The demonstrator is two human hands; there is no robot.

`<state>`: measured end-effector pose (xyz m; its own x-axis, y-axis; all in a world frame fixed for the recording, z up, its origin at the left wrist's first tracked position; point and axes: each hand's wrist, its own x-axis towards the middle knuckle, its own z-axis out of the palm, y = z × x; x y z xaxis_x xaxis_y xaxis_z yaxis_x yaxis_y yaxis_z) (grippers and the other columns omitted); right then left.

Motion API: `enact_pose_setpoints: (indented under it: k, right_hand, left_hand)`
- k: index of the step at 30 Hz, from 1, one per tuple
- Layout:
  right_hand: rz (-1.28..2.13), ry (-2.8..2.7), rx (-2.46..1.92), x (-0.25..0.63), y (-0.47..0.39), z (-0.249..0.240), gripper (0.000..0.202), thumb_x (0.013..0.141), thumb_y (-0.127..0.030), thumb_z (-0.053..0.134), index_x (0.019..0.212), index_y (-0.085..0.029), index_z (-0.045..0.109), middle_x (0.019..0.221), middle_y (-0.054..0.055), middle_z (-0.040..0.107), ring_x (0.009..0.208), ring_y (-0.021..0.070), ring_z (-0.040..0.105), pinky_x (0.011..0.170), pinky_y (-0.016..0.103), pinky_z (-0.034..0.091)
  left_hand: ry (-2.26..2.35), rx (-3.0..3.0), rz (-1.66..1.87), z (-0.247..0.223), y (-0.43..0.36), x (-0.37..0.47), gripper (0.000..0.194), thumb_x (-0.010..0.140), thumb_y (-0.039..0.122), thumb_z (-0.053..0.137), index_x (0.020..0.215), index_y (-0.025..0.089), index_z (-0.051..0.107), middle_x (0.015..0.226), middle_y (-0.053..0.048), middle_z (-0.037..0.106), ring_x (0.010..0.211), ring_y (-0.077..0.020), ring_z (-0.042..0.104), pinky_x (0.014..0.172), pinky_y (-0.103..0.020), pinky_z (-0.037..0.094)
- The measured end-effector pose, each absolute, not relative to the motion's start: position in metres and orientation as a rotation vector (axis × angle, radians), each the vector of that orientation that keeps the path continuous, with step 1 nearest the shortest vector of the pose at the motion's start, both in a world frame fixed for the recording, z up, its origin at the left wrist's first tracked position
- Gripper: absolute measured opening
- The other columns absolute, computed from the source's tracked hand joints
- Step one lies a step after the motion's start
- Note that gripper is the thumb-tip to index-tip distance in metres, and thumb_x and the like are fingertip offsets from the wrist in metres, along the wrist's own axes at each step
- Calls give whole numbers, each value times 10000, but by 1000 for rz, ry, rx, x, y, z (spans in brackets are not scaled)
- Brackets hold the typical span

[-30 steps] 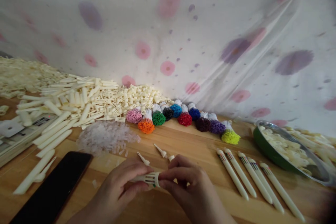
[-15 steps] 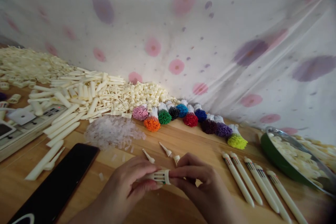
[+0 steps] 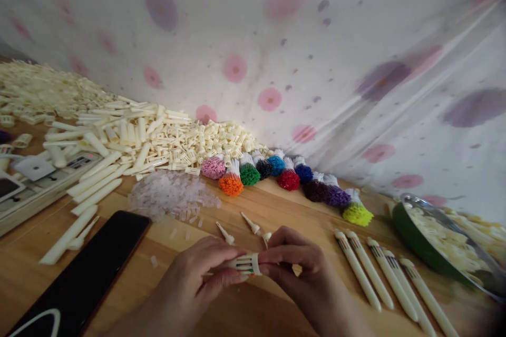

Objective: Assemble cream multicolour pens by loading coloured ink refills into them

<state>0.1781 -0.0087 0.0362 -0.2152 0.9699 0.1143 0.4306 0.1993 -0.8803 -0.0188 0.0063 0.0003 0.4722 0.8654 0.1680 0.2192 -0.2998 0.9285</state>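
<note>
Between my two hands lies a cream slotted pen part [image 3: 244, 263] with bits of green and orange showing in its slots. My left hand [image 3: 197, 279] is closed round its left end, thumb below and fingers above. At its right, ringed end, my right hand [image 3: 304, 268] is pinched with thumb and forefinger; whatever small piece sits between those fingertips is hidden. Just beyond the hands, small cream pointed pieces [image 3: 225, 233] lie on the wooden table [image 3: 253, 200]. Several assembled multicolour pens [image 3: 358, 268] lie side by side to the right.
Bundles of coloured refills [image 3: 231, 184] stand in a row at the back. Behind them spreads a heap of cream pen parts [image 3: 190, 139], with clear small tubes [image 3: 169, 197] in front. A black phone [image 3: 87, 274] lies left, near a power strip [image 3: 47, 184]. A green bowl [image 3: 419, 242] stands right.
The view has shifted slightly. Both hands stay on the slotted pen part, which appears turned a little, with orange now showing at its lower edge.
</note>
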Motion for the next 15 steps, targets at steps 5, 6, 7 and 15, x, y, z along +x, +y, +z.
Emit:
enact_pose_setpoints:
  k: [5, 6, 7, 15]
  right_hand:
    - [934, -1857, -1303, 179, -9, 42, 165, 799, -196, 598, 751, -209, 756, 672, 21, 531, 583, 112, 489, 483, 211, 337]
    - [940, -1863, -1310, 180, -10, 43, 168, 803, -197, 594, 760, -213, 755, 676, 22, 530, 588, 113, 489, 484, 212, 338]
    - [949, -1861, -1312, 180, -10, 43, 167, 805, -203, 593, 767, -216, 755, 679, 22, 530, 592, 114, 489, 486, 212, 340]
    - [1044, -1728, -1309, 177, -9, 38, 153, 786, -246, 609, 768, -226, 760, 676, 21, 517, 593, 117, 467, 500, 220, 338]
  left_hand:
    - [925, 1793, 826, 2, 4, -19, 184, 857, 269, 561, 1007, 273, 669, 885, -11, 692, 804, -152, 652, 693, -219, 516]
    - [927, 1792, 820, 2, 3, -19, 185, 861, 274, 557, 1008, 279, 668, 888, -9, 694, 805, -153, 652, 691, -219, 516]
    - [929, 1788, 812, 3, 3, -18, 187, 862, 280, 554, 1011, 285, 667, 891, -8, 694, 807, -154, 652, 688, -219, 516]
    - [951, 1880, 851, 2, 5, -18, 187, 866, 272, 548, 1016, 269, 660, 901, -18, 698, 828, -164, 652, 717, -241, 517]
